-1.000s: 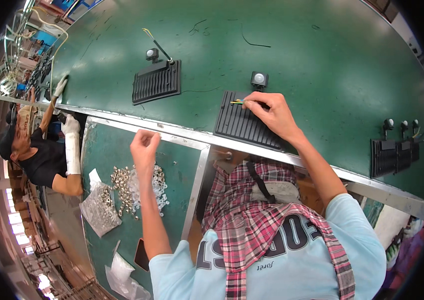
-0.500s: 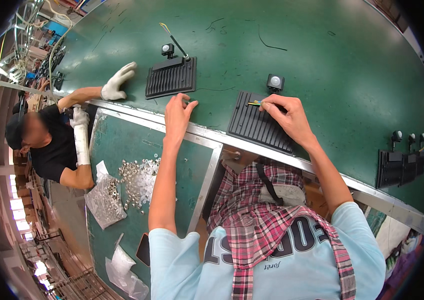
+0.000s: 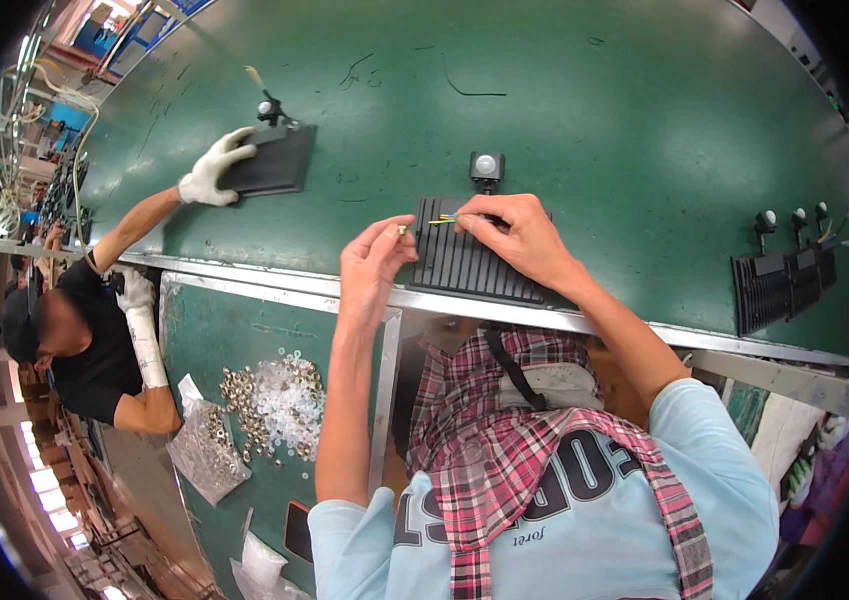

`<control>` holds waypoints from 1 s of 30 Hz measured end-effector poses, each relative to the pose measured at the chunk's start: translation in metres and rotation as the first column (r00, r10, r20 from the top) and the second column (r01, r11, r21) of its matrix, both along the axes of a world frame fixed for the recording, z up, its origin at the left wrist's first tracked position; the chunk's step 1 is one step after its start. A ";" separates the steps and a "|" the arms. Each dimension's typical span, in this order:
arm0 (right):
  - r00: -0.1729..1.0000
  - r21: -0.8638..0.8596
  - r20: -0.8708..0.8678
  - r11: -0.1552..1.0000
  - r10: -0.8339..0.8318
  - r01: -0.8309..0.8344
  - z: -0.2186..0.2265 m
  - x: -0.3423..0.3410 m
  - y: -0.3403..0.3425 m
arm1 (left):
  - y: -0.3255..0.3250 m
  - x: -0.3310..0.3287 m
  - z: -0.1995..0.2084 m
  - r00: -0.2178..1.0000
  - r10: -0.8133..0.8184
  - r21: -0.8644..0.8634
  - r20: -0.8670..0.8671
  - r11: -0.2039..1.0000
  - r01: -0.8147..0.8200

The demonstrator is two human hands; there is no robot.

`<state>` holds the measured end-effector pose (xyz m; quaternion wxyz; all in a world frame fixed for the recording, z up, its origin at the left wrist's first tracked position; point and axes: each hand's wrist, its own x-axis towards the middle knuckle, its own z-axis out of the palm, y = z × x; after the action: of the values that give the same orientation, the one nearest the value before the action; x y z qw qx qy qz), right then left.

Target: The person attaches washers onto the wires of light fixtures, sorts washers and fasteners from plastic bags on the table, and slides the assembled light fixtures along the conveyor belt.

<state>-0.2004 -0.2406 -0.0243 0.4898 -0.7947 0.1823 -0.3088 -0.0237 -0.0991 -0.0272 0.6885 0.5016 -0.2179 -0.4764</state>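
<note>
My right hand (image 3: 514,232) pinches a cable end whose thin yellow and blue wires (image 3: 441,220) stick out to the left, above a black finned floodlight housing (image 3: 479,262). A black sensor head with a pale dome (image 3: 486,168) stands at the housing's far edge. Just left of the wire ends, my left hand (image 3: 374,262) holds a small brass-coloured metal fitting (image 3: 403,230) between thumb and fingertips. The fitting and the wires are apart. My right fingers hide the rest of the cable.
At left, a co-worker's white-gloved hand (image 3: 214,170) rests on another floodlight (image 3: 279,160). Several finished-looking floodlights (image 3: 784,285) stand at right. Loose metal nuts and clear plastic rings (image 3: 289,405) lie on a lower table beside a plastic bag (image 3: 206,455) and a phone (image 3: 298,530).
My left hand has moved right, up to the wire ends, and its fingertips now show the metal fitting. The co-worker's gloved hand has taken hold of the left floodlight and turned it.
</note>
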 end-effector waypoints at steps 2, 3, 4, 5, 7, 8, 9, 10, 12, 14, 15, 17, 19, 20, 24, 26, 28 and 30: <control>1.000 0.008 0.017 1.000 -0.016 0.016 0.001 0.002 0.003 | -0.005 -0.009 -0.005 0.997 -0.015 -0.037 -0.076 0.999 0.012; 1.000 0.002 0.017 1.000 -0.021 0.021 0.001 0.003 0.005 | -0.006 -0.013 -0.007 0.991 -0.003 -0.065 -0.130 0.998 -0.006; 0.999 -0.006 0.016 1.000 -0.029 0.029 0.002 0.003 0.005 | -0.008 -0.015 -0.009 0.983 0.005 -0.093 -0.184 0.995 -0.023; 1.000 0.013 0.011 1.000 -0.027 0.027 0.005 0.002 0.006 | -0.009 -0.015 -0.012 0.978 -0.037 -0.141 -0.206 0.990 0.008; 0.999 0.004 0.000 0.999 -0.043 0.043 0.004 0.001 0.006 | -0.012 -0.023 -0.011 0.976 0.008 -0.133 -0.218 0.990 -0.038; 0.999 -0.004 -0.011 0.999 -0.052 0.052 0.004 0.001 0.006 | -0.014 -0.028 -0.010 0.971 0.060 -0.123 -0.230 0.988 -0.090; 0.998 -0.002 -0.011 0.998 -0.056 0.056 0.003 0.000 0.006 | -0.016 -0.031 -0.012 0.972 0.057 -0.121 -0.229 0.989 -0.086; 0.998 -0.028 0.010 0.997 -0.070 0.070 0.004 0.001 0.007 | -0.017 -0.033 -0.014 0.971 0.072 -0.154 -0.226 0.982 -0.109; 0.996 -0.052 0.033 0.995 -0.083 0.085 0.004 0.002 0.009 | -0.017 -0.037 -0.017 0.971 0.089 -0.185 -0.222 0.974 -0.131; 0.994 -0.101 0.042 0.989 -0.104 0.108 0.003 0.002 0.009 | -0.020 -0.045 -0.016 0.962 0.180 -0.147 -0.203 0.966 -0.212; 0.993 -0.100 0.041 0.989 -0.107 0.111 0.003 0.002 0.009 | -0.021 -0.048 -0.015 0.963 0.178 -0.146 -0.204 0.967 -0.209; 0.993 -0.141 0.014 0.983 -0.116 0.116 0.004 0.002 0.010 | -0.023 -0.052 -0.014 0.941 0.264 -0.132 -0.212 0.947 -0.295; 0.992 -0.152 0.018 0.980 -0.127 0.128 0.001 0.003 0.010 | -0.024 -0.057 -0.017 0.941 0.259 -0.158 -0.218 0.942 -0.296; 0.990 -0.164 0.022 0.977 -0.137 0.138 0.001 0.004 0.011 | -0.025 -0.058 -0.018 0.940 0.256 -0.186 -0.226 0.936 -0.300; 0.990 -0.160 0.017 0.977 -0.140 0.141 0.002 0.004 0.011 | -0.031 -0.064 -0.021 0.917 0.273 -0.189 -0.292 0.923 -0.335; 0.992 -0.194 0.037 0.973 -0.120 0.125 0.000 0.004 0.010 | -0.033 -0.068 -0.020 0.918 0.246 -0.220 -0.312 0.921 -0.322; 0.993 -0.197 0.042 0.973 -0.112 0.118 0.002 0.003 0.010 | -0.034 -0.068 -0.022 0.924 0.237 -0.241 -0.300 0.918 -0.314; 0.993 -0.199 0.047 0.974 -0.105 0.112 0.002 0.004 0.010 | -0.034 -0.068 -0.024 0.930 0.229 -0.261 -0.288 0.915 -0.307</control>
<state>-0.1968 -0.2311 -0.0219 0.3926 -0.8233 0.1844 -0.3661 -0.0919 -0.1332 -0.0514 0.8380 0.3514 -0.1278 -0.3975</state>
